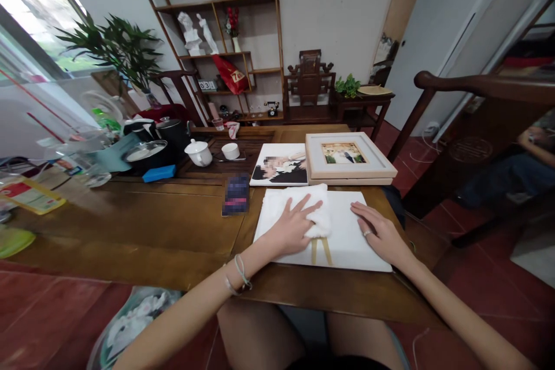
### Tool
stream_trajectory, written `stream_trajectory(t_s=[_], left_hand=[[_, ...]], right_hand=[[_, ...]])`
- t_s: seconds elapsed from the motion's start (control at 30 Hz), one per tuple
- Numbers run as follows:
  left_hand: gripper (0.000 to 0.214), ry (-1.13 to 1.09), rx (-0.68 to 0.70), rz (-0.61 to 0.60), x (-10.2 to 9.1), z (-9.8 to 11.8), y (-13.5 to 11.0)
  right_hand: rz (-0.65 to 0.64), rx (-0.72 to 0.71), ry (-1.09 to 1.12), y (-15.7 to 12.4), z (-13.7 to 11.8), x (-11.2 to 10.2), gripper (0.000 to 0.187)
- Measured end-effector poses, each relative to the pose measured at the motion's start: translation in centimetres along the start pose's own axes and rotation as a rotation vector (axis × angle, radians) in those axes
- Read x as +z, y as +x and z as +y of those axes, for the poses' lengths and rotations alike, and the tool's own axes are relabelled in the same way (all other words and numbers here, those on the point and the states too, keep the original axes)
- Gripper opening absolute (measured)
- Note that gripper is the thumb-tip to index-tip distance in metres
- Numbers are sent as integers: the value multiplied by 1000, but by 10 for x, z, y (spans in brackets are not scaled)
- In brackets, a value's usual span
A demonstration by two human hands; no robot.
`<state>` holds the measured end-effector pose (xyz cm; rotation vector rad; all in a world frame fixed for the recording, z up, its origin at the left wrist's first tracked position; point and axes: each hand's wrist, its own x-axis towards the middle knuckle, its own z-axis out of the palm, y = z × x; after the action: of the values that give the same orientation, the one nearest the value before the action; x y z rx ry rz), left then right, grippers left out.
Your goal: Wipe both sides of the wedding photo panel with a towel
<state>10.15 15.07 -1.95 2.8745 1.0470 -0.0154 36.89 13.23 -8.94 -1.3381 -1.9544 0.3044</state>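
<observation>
My left hand (298, 225) lies spread on a folded white cloth (319, 199), pressing it flat against a white rectangular panel (351, 251). Two tan, gold-like stripes (321, 251) show on the panel just below the cloth; whatever continues upward is covered. My right hand (381, 236) rests on the panel's right side with its fingers stretched out, the fingertips touching the surface and a ring on one finger. Behind the panel are an unframed photo print (280, 165) and a light wood framed picture (350, 170) that seems stacked on another frame.
A phone (235, 193), partly pixelated, lies left of the panel. Farther left are a blue sponge (159, 173), a white teapot (198, 153), a white cup (230, 151) and a dark pot (150, 153). A wooden chair (472, 85) stands at right; a lined bin (134, 321) sits below the table.
</observation>
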Motion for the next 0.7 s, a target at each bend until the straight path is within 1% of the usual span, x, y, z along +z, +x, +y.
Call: stream_trajectory(t_s=[0.07, 0.13, 0.23, 0.33, 0.4, 0.47, 0.6, 0.7], left_hand=[[30, 7, 36, -1, 2, 10, -14], [36, 1, 78, -4, 4, 22, -32], [39, -2, 148, -33, 5, 39, -57], [36, -14, 170, -57, 5, 48, -66], [41, -41, 148, -60, 4, 45, -62], [43, -68, 97, -53, 2, 36, -49], [34, -92, -60, -26, -2, 11, -11], [32, -97, -102, 13, -9, -3, 16]], right_hand=[[1, 0, 0, 0, -1, 0, 35], [0, -6, 2, 0, -1, 1, 35], [11, -15, 10, 0, 0, 1, 35], [24, -24, 24, 0, 0, 1, 35], [19, -25, 25, 0, 0, 1, 35], [12, -18, 20, 0, 0, 1, 35], [26, -13, 25, 0, 0, 1, 35], [25, -22, 20, 0, -1, 1, 35]])
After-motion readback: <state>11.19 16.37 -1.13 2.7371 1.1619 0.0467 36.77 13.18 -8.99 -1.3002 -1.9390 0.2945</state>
